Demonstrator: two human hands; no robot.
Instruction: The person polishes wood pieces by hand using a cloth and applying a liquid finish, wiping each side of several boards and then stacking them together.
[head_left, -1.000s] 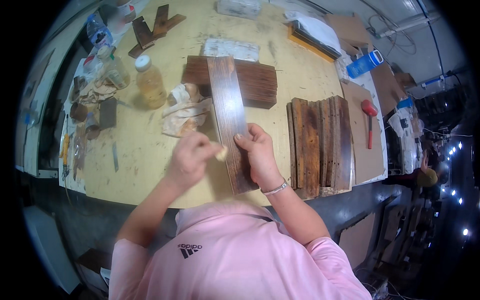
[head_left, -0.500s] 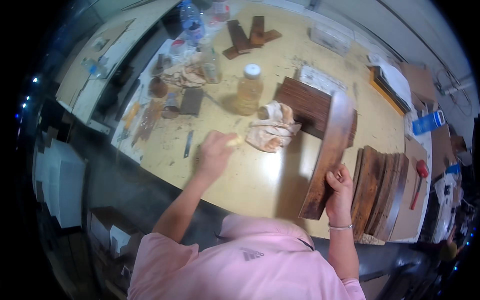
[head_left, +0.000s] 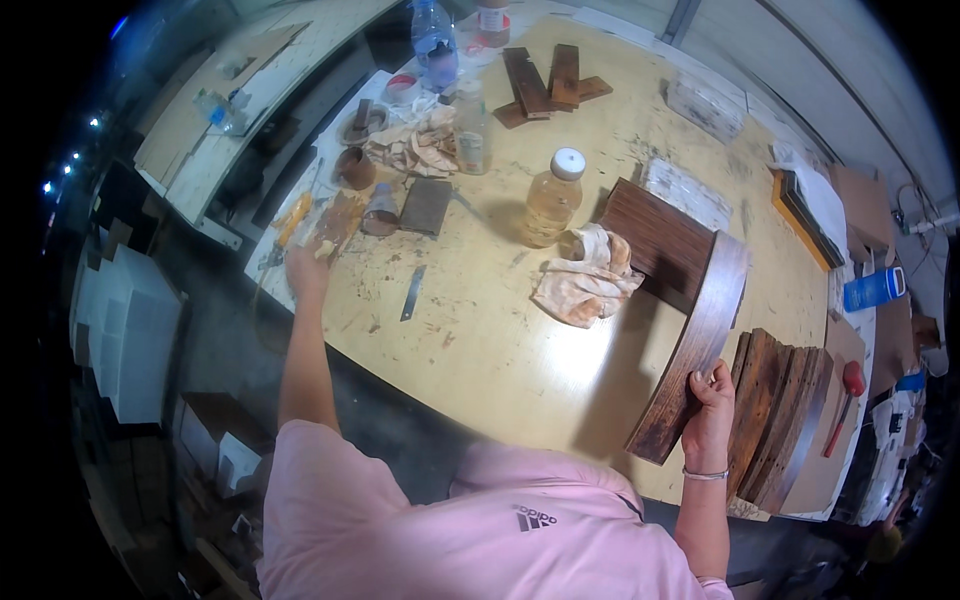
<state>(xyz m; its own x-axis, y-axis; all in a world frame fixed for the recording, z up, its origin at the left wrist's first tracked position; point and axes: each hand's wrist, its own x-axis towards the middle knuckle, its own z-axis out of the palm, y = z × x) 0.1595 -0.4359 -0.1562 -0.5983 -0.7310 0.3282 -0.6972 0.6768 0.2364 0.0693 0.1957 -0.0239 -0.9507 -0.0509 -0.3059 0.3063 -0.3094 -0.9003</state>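
Biggest before me is the pale yellow tabletop (head_left: 480,345), with many dark stains. At its right side stands a row of brown wooden boards (head_left: 778,420), set close together on their edges. Farther back lies a stack of dark brown wooden strips (head_left: 655,240). The long, dark brown, shiny wooden plank (head_left: 703,330) is slanted between me and this stack; its far end covers the stack's right part in my view, and I cannot tell if they touch. My right hand (head_left: 708,395) holds this plank near its lower end, the thumb on the face. Left of the stack are a crumpled, brown-stained white cloth (head_left: 590,278) and, just behind it, a clear jar of yellowish liquid with white lid (head_left: 553,205). My left hand (head_left: 304,270) is at the tabletop's left edge, near a slim orange-yellow tool (head_left: 293,219); I cannot tell whether its fingers hold something. Smaller is a thin grey metal strip (head_left: 412,293), lying flat between my hands.
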